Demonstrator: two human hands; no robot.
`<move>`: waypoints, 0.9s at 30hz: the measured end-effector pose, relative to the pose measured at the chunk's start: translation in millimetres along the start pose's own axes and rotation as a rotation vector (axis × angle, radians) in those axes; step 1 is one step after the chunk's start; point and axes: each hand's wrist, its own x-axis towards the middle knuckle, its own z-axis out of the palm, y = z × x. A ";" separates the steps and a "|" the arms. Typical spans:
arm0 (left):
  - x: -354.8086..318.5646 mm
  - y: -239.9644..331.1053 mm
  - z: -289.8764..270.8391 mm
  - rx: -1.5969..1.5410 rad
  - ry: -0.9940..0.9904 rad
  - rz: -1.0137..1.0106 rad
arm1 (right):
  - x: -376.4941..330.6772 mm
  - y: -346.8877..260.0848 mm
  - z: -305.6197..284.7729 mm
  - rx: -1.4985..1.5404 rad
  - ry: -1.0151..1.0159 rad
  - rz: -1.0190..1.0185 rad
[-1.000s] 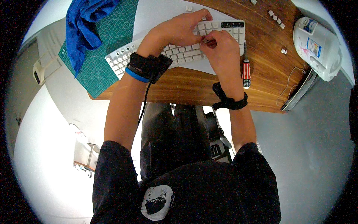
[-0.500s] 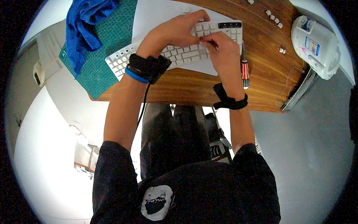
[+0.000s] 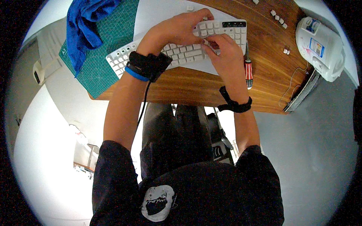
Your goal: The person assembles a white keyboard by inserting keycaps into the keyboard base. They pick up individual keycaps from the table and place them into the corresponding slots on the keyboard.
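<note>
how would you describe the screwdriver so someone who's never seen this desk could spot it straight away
Start at the wooden desk and find the white keyboard under both hands. Just past its right end, beside the right hand, lies the screwdriver. It is the only thing there with a red and black handle.

1. The keyboard is white, with white keys and a dark strip at its top right.
2. The counter is warm brown wood grain.
3. The cutting mat is green with a fine pale grid.
4. The cloth is bright blue.
5. The screwdriver has a red and black handle.
6. The loose keycaps are white.
7. The wrist straps are black, the left one edged with a blue band.
</note>
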 end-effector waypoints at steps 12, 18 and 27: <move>2.1 -15.2 4.4 -0.057 -0.008 0.020 | 2.3 -1.9 -2.3 0.093 0.062 0.148; 2.7 -9.0 1.8 -0.050 -0.013 0.011 | 3.4 -2.8 4.2 0.079 0.100 0.098; 4.9 -0.8 -5.2 -0.050 -0.111 -0.084 | 6.0 -15.8 6.2 -0.077 0.056 0.073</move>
